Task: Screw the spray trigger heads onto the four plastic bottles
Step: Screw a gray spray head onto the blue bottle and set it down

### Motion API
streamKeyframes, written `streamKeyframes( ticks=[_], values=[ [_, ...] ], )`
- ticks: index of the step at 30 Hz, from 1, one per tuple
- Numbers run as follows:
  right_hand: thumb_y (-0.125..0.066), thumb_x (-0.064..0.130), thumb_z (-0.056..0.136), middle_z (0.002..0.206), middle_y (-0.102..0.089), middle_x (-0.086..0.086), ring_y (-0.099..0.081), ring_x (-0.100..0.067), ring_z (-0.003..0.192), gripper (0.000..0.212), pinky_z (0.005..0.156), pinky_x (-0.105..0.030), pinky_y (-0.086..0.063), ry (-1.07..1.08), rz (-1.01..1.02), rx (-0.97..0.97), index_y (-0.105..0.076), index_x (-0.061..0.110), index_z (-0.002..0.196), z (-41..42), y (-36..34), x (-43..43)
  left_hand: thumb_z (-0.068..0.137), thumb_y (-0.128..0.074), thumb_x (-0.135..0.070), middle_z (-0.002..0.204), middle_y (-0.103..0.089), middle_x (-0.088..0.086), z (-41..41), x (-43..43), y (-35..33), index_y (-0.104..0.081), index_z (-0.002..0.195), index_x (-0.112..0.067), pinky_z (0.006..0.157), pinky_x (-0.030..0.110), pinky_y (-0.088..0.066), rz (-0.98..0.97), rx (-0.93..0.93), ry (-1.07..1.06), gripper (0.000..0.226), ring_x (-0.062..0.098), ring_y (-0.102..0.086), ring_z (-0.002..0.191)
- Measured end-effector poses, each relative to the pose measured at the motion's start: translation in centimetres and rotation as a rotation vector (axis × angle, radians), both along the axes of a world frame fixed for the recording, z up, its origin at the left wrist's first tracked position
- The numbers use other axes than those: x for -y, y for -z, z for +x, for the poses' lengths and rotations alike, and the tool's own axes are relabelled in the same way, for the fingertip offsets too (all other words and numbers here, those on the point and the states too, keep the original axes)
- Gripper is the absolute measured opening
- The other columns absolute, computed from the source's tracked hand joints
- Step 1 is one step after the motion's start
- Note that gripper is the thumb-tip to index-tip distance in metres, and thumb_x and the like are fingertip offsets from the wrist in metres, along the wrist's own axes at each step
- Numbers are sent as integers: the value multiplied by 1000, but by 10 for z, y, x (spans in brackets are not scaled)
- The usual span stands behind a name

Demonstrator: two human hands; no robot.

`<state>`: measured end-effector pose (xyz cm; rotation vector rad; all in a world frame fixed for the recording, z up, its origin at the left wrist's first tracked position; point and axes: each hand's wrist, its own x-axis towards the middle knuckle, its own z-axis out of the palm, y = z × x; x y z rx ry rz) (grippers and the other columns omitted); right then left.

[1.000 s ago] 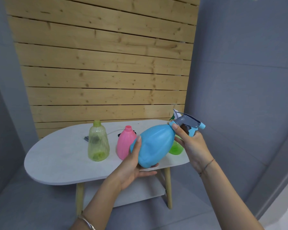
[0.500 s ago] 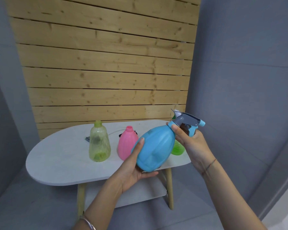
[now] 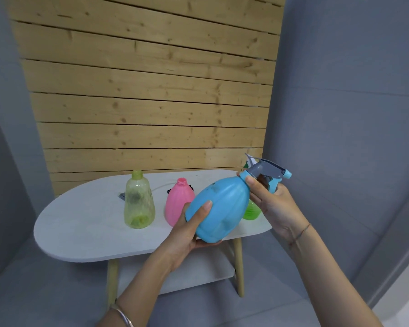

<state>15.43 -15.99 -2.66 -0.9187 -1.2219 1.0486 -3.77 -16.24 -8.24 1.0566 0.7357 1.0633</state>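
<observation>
The blue bottle (image 3: pixel 219 208) is held tilted in the air in front of the white table (image 3: pixel 85 230), its neck pointing up and to the right. The left hand (image 3: pixel 187 234) cups its base, thumb pressed across the side, fingers wrapped underneath. The right hand (image 3: pixel 273 204) grips the neck, fingers closed around the collar of the grey and blue spray head (image 3: pixel 267 172) that sits on the bottle. On the table behind the blue bottle stand 2 open bottles with no heads: a yellow-green bottle (image 3: pixel 139 204) towards the left and a pink bottle (image 3: pixel 178 202) beside it. A green bottle (image 3: pixel 252 211) shows partly behind the right hand.
</observation>
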Motion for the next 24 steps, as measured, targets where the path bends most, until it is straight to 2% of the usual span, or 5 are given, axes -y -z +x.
streamKeyframes(
  ticks=[5, 10, 13, 20, 24],
  values=[
    [-79, 38, 64, 109, -74, -2, -69, -17, 106, 48, 86, -25, -56, -95, 47, 68, -69, 18, 106, 12, -12, -11, 38, -86, -65, 118, -70, 3, -9, -8, -7, -55, 126, -26, 75, 32, -58, -4, -47, 139, 101, 19, -68, 106],
    [-72, 31, 73, 105, -74, 2, -69, -10, 99, 32, 77, -20, -55, -277, 26, 89, -69, 20, 103, 13, -39, -39, 64, -60, -71, 102, -75, -16, -8, -23, -31, -69, 92, -56, 71, 27, -57, -8, -29, 285, 33, 5, -70, 96],
    [-70, 38, 71, 97, -75, 4, -69, -9, 89, 38, 72, -18, -54, -252, -11, 178, -69, 18, 104, 9, -49, -52, 52, -78, -68, 116, -71, -6, -2, -32, -40, -69, 112, -37, 80, 28, -57, 24, -100, 352, 68, 9, -67, 105],
    [-70, 46, 79, 131, -53, 10, -53, -6, 116, 57, 90, -17, -44, 349, 121, 268, -50, 27, 129, 44, -22, -76, 53, -86, -43, 121, -57, -10, 27, -57, -23, -42, 121, -29, 66, 9, -52, 254, -372, -238, 82, -4, -59, 100],
    [-71, 40, 79, 128, -47, 17, -49, 6, 107, 57, 84, -10, -37, 361, 47, 285, -44, 30, 127, 73, 27, -86, 56, -92, -26, 108, -47, -21, 49, -75, 11, -38, 108, -30, 62, -2, -43, 339, -445, -402, 75, -11, -49, 96]
  ],
)
